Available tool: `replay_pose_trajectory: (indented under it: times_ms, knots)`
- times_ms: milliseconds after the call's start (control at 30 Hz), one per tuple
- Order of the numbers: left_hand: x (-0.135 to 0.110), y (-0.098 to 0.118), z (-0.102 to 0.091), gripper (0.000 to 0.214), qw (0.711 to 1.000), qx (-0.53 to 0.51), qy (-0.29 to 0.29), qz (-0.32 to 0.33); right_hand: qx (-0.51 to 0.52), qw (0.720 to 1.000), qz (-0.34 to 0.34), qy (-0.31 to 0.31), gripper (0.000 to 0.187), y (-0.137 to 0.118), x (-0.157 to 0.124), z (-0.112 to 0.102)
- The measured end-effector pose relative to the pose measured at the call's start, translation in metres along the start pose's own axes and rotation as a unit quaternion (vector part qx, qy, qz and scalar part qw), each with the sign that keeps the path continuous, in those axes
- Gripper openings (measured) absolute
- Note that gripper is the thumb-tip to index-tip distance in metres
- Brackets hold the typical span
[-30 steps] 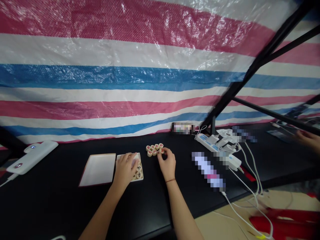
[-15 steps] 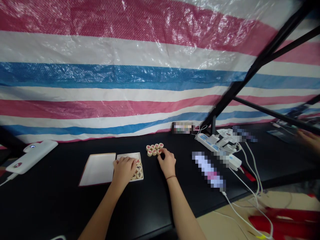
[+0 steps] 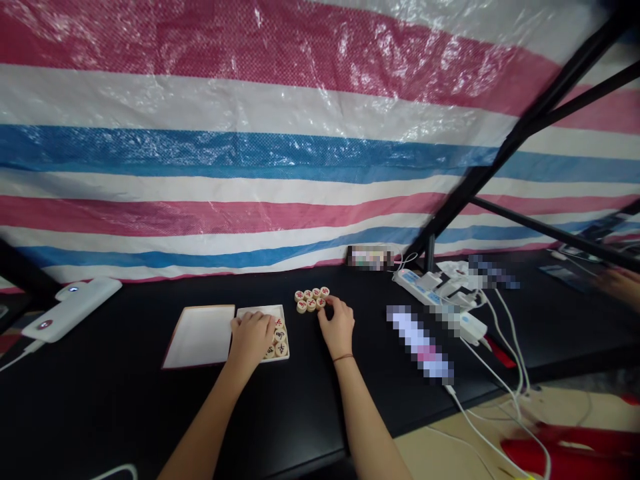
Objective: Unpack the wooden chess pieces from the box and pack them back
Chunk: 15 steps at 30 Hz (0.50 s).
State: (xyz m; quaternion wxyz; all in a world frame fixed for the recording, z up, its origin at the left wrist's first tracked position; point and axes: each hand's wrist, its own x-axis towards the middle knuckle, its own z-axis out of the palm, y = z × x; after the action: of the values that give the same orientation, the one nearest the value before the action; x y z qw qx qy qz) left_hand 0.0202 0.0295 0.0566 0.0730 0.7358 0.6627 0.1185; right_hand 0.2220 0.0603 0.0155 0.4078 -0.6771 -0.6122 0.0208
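My left hand [image 3: 253, 337] reaches into a white open box [image 3: 286, 333] from above, its fingers bent together and the tips hidden. Beside its fingers lie several Chinese chess pieces [image 3: 281, 335], round and cream, marked in black or red. To the right of the box, more pieces with red characters [image 3: 308, 294] stand in two short rows on the black table. At the right end of the nearer row, my right hand [image 3: 338, 327] pinches a red-marked Chinese chess piece [image 3: 321, 303] between thumb and fingers; it touches or nearly touches its neighbour.
The box lid [image 3: 200, 337] lies inside up at left of the box. Farther left is a white device [image 3: 75, 310] with a cable. A power strip [image 3: 425, 293], cables and a blurred-out lit object [image 3: 420, 343] lie to the right. Another person's hand [image 3: 620, 283] shows at the far right.
The view has shifted slightly, moving the table scene a little to the right. Both hands stay at the same places, the left at the box and the right at the row's end.
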Motion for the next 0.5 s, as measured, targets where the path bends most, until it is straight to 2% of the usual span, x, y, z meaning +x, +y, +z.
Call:
replay_pose_trajectory:
  times_ms: [67, 200, 267, 400, 500]
  knots:
    - [0.001, 0.001, -0.001, 0.038, 1.0, 0.012, -0.009, 0.002, 0.051, 0.998, -0.038, -0.004, 0.021, -0.013, -0.004, -0.002]
    - [0.001, 0.003, 0.0, 0.035, 0.999, 0.024, -0.018, 0.017, 0.184, 0.964, -0.1, -0.162, 0.024, -0.04, -0.016, 0.003]
    - [0.0, 0.004, 0.0, 0.034, 1.0, 0.02, -0.012, 0.02, 0.203, 0.949, -0.12, -0.211, 0.024, -0.049, -0.021, 0.007]
    - [-0.001, 0.007, -0.002, 0.035, 1.0, -0.004, -0.002, 0.014, 0.209, 0.945, -0.123, -0.22, 0.026, -0.053, -0.023, 0.01]
    - [-0.001, 0.008, -0.006, 0.028, 0.999, -0.031, 0.009, 0.017, 0.208, 0.946, -0.135, -0.211, 0.023, -0.051, -0.02, 0.006]
